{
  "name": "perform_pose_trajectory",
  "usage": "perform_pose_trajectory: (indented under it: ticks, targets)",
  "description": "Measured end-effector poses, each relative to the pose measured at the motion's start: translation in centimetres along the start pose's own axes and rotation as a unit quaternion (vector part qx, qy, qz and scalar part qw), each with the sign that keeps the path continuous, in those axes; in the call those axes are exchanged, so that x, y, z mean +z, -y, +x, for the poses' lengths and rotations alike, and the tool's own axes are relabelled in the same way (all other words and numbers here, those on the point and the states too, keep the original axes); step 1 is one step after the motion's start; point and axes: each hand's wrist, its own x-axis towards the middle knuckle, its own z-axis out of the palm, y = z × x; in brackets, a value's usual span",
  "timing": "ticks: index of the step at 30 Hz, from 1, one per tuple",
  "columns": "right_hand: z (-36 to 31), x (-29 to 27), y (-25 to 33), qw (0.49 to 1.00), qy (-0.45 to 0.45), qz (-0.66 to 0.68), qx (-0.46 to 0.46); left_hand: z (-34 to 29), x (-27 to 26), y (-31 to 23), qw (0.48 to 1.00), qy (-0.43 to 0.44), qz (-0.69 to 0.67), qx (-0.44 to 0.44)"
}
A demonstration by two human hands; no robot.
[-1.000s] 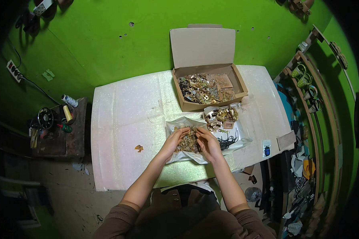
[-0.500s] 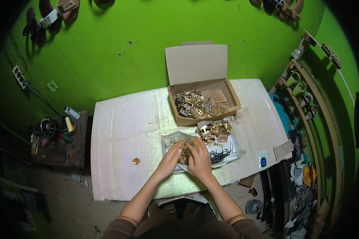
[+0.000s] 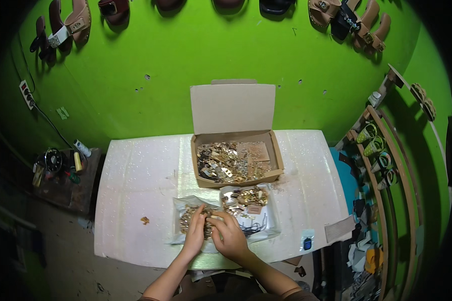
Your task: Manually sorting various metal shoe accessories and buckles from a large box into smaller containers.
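Note:
My left hand point(image 3: 196, 232) stands edge-on over a heap of small gold-coloured metal fittings point(image 3: 187, 218), its fingers stretched upward. Close beside it, my right hand point(image 3: 228, 235) reaches leftward across the same heap. Its fingers are partly bent and spread, with their tips near the left hand. No held piece can be made out in either hand. The heap lies on a crumpled white plastic sheet point(image 3: 179, 204). Right of it, larger gold buckles and ornaments point(image 3: 245, 199) sit in a pale tray-like wrapping, with dark stringy pieces point(image 3: 253, 229) below them.
An open cardboard box point(image 3: 277, 173) full of metal fittings stands behind the heap. A small gold piece point(image 3: 144, 220) lies at left on the white sparkly table point(image 3: 130, 185). A packaged blue item point(image 3: 307, 243) and a card point(image 3: 339, 229) lie at right. Sandals point(image 3: 374, 145) hang on a rack.
The view has shifted, so the table sits lower and more wall shows. My hands have drawn closer together; the right hand's fingers now point left toward the left hand.

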Motion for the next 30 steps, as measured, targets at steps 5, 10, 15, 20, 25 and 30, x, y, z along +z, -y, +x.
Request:
perform_pose_trajectory:
  ticks: [5,10,15,20,25,30]
  targets:
    - [0.2,-6.3,-4.8,0.998,0.046,0.033,0.020,2.7,5.7,-0.1,0.995,-0.005,-0.055,-0.081]
    - [1.9,-12.0,-10.2,0.993,0.061,0.096,0.033,5.0,9.8,-3.4,0.999,0.004,0.047,0.020]
    - [6.7,-13.4,-13.5,0.984,0.122,0.093,0.087,7.4,12.0,-3.2,0.987,-0.062,-0.120,-0.087]
    - [12.9,-13.7,-15.2,0.976,0.182,0.112,0.034,11.8,13.8,-3.5,0.957,-0.005,-0.265,-0.118]
    - [19.6,-10.9,-22.2,0.982,0.171,0.071,0.042,17.5,13.7,-1.3,0.830,-0.005,-0.515,-0.214]
    - [22.7,-7.6,-25.6,0.933,0.338,-0.098,0.070,20.7,12.8,0.9,0.770,-0.045,-0.603,-0.206]
